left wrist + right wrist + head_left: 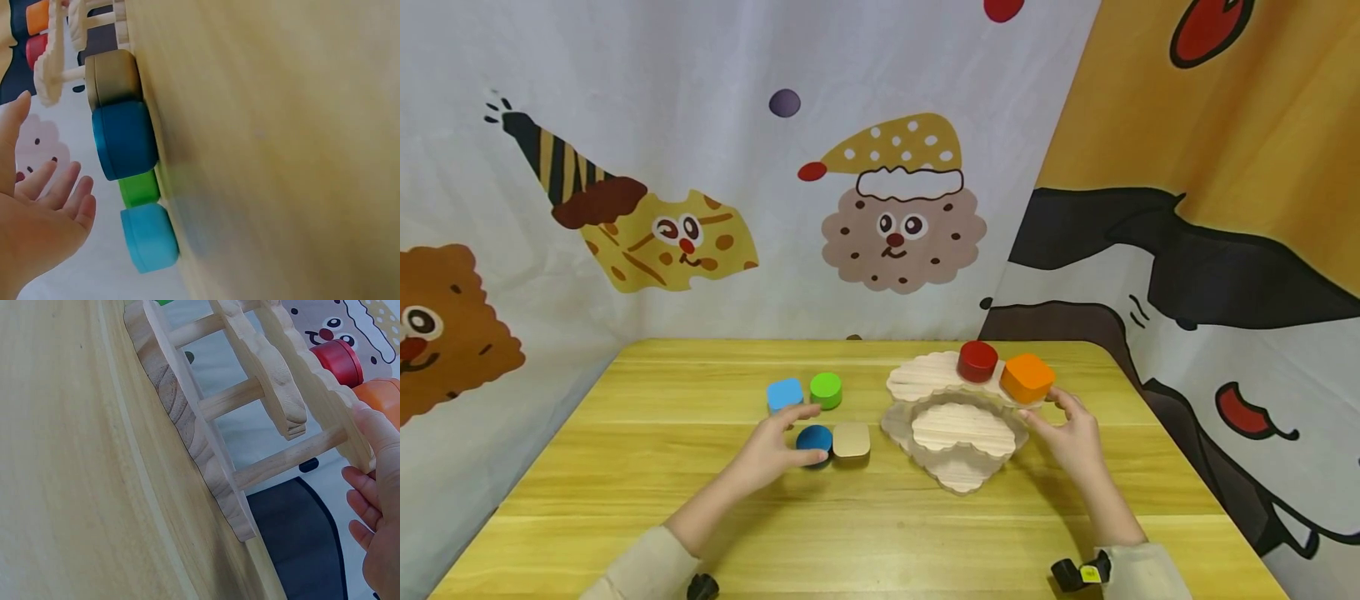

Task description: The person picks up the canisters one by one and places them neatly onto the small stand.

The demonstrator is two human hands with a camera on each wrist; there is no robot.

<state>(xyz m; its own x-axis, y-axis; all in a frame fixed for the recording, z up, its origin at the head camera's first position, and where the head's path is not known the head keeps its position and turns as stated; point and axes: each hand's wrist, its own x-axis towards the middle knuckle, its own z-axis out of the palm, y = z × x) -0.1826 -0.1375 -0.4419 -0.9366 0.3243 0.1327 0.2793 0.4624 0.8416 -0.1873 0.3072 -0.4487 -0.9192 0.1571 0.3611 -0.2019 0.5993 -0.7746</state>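
My left hand [763,450] hovers over the left group of blocks, fingers spread and nothing held. Nearest to it is a dark blue round block [815,446], touching a tan square block [852,441]. Behind them sit a light blue square block [785,395] and a green round block [826,390]. My right hand [1072,435] grips the right end of the top shelf of a tiered wooden stand [925,377], close to an orange square block [1028,377]. That block and a red round block [977,362] rest on this shelf.
The stand has scalloped shelves joined by round posts [290,457], and its base stands on the wooden table [880,533]. A cartoon-printed curtain [715,108] hangs behind the table and along its sides.
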